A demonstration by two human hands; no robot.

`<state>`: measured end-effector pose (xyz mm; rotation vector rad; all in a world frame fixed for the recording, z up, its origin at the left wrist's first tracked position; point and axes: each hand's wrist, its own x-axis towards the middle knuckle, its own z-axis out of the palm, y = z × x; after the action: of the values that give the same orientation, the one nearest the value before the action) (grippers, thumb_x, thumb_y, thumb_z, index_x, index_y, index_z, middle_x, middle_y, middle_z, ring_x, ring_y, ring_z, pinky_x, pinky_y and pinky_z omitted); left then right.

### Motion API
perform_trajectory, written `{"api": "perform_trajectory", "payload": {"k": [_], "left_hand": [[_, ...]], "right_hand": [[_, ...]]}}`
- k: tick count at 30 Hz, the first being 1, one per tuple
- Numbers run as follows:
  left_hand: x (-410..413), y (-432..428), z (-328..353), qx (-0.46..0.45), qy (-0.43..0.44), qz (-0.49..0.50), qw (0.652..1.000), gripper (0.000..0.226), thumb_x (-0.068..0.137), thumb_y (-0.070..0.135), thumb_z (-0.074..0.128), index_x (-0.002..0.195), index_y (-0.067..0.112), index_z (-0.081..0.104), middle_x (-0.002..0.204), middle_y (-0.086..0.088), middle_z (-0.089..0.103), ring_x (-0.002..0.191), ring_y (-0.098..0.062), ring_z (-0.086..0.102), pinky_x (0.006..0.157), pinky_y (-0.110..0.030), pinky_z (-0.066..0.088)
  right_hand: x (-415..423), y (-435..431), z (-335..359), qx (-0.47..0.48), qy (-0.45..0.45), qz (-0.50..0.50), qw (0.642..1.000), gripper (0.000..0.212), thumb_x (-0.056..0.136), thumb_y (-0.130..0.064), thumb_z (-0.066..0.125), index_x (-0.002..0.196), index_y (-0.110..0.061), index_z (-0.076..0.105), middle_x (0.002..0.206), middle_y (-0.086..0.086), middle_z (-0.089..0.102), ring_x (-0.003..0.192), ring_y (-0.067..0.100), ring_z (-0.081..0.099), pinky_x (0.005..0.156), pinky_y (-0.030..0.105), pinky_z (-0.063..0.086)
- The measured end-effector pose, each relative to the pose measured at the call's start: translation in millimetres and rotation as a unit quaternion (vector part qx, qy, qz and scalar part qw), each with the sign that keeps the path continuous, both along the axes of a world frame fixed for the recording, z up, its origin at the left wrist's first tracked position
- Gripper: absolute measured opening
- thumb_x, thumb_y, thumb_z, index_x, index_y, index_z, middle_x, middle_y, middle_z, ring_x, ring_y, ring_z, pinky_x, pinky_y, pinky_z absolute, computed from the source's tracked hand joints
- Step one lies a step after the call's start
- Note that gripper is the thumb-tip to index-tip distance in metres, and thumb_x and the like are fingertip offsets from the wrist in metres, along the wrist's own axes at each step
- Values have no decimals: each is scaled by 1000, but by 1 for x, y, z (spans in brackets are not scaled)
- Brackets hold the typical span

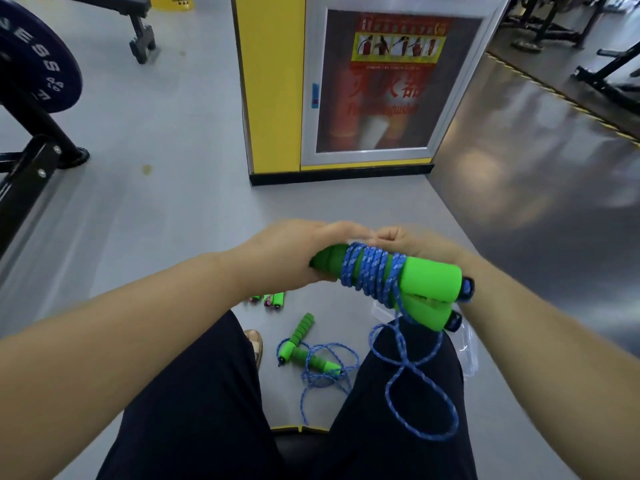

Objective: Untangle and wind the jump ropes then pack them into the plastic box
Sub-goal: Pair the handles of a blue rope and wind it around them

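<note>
Floor (173,202): grey gym flooring is carrying everything not in hand; the person is sitting above it.
Plastic box (467,351): clear and mostly hidden, it is sitting on the floor just past the right knee; nothing is showing inside the visible part.
Green foam handles (429,278): the pair is lying side by side, held level above the lap. The foam looks light, squashy and grippy, so the bare ends are probably the best places to hold.
Blue cord (367,268): braided and limp, it is wrapping the middle of the handles in several turns, with a slack figure-eight tail hanging over the right thigh. It will likely kink and snag unless kept taut.
Second jump rope (304,355): it is lying tangled on the floor between the legs.
Wound bundle (270,299): it is lying further out on the floor, partly hidden.
Left hand (287,251): its fingers are curling round the handles' left end.
Right hand (405,242): its fingers (384,237) are curling at the top of the wraps, apparently pinching the cord, though blurred.
</note>
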<state>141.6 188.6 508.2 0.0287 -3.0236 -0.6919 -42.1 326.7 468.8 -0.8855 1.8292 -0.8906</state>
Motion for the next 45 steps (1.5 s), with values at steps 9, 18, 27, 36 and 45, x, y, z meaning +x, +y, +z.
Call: {"api": "perform_trajectory", "payload": {"k": [9, 18, 27, 36, 45], "left_hand": [[-3, -13, -19, 287, -13, 166, 943, 36, 78, 13, 74, 106, 29, 60, 85, 3, 65, 68, -7, 60, 61, -15, 53], [-10, -30, -24, 369, -38, 304, 877, 22, 80, 10, 72, 98, 16, 60, 91, -15, 66, 70, -26, 64, 63, -36, 60], [-20, -28, -29, 69, -36, 280, 957, 31, 81, 24, 67, 109, 15, 58, 86, -5, 61, 77, -25, 59, 66, -32, 50], [-33, 8, -39, -225, -97, 114, 963, 33, 90, 12, 50, 122, 20, 48, 109, -4, 59, 95, -29, 58, 62, -33, 37], [-21, 35, -5, -113, -65, -26, 991, 41, 88, 32, 62, 123, 19, 45, 109, 1, 59, 96, -17, 55, 75, -27, 41]], "right_hand": [[69, 12, -53, -95, -66, -97, 989, 29, 100, -23, 37, 92, -16, 64, 56, -3, 53, 48, 10, 36, 52, 22, 32], [76, 18, -38, 40, 215, -15, 976, 34, 96, -33, 46, 128, -22, 44, 73, -3, 53, 68, 13, 50, 69, 27, 40], [73, 14, 23, 53, 331, 107, 936, 27, 97, -35, 42, 92, -24, 66, 76, -8, 55, 72, 8, 50, 66, 20, 38], [55, 11, 81, 38, 414, 158, 896, 24, 90, -43, 51, 78, -28, 65, 70, -7, 61, 70, 12, 54, 73, 34, 44], [4, 15, 76, -41, 246, 152, 956, 7, 70, -37, 68, 76, -36, 70, 77, -16, 71, 75, -4, 61, 77, 15, 45]]}}
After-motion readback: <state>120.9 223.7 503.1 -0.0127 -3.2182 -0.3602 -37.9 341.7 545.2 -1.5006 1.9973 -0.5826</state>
